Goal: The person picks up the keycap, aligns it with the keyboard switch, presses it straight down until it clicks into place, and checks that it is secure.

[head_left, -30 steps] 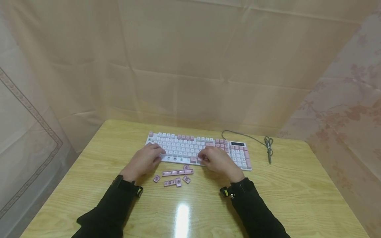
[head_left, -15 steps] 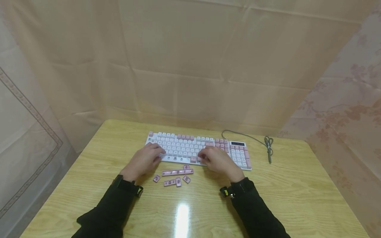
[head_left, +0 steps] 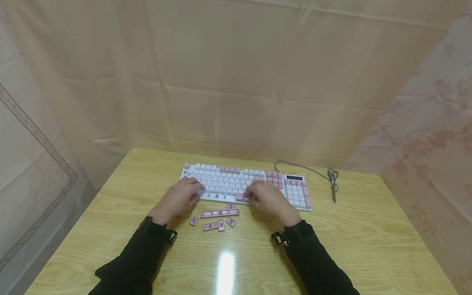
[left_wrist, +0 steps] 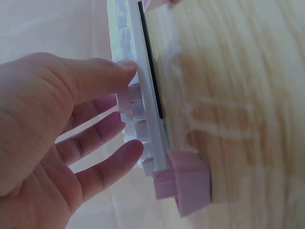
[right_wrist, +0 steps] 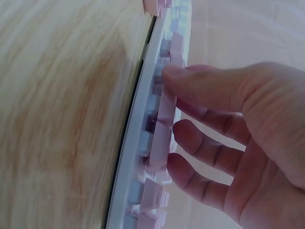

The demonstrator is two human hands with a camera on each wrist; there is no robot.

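A white and pink keyboard [head_left: 225, 186] lies on the table, with bare switches showing along part of its front row. My left hand [head_left: 179, 198] rests on its left front corner, thumb and loosely bent fingers touching the keys. At the front row right of the middle, my right hand [head_left: 268, 197] pinches a pink keycap [right_wrist: 167, 105], its thumb on the near side and index finger partly hidden behind. In front of the keyboard lie a long pink spacebar [head_left: 220, 213] and several smaller pink keycaps [head_left: 210, 226]. One loose pink keycap [left_wrist: 191, 183] stands near the keyboard's edge in the left wrist view.
The wooden table [head_left: 368, 237] extends to both sides. A grey cable [head_left: 306, 167] runs from the keyboard's back to a tied bundle [head_left: 333, 180] at the right. Behind hangs a beige cloth [head_left: 236, 82].
My right hand and wrist have shifted very slightly to the left, still at the same part of the front row. The left hand and loose keycaps have stayed put.
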